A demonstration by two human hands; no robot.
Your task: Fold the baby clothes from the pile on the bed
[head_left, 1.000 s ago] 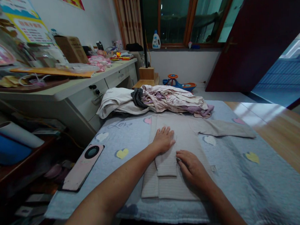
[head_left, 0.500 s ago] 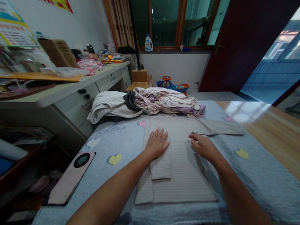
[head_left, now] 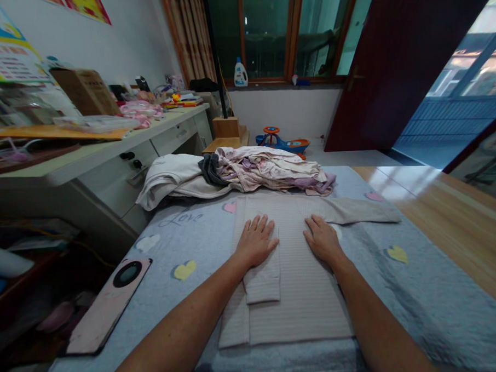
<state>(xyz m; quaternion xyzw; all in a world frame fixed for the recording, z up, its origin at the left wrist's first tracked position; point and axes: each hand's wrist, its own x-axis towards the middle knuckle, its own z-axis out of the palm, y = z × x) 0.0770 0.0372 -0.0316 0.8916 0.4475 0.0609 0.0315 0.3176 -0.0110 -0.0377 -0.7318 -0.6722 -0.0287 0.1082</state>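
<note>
At the frame's centre, my left hand lies spread flat and my right hand rests slightly curled, neither visibly gripping, on a pale striped top, apparently mid-fold, whose outstretched sleeve right of centre likely calls for folding inward.

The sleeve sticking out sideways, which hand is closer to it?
Right. The right hand rests on the striped shirt, close to the shoulder end of the outstretched sleeve; the left hand is farther left, on the folded-over sleeve.
</note>
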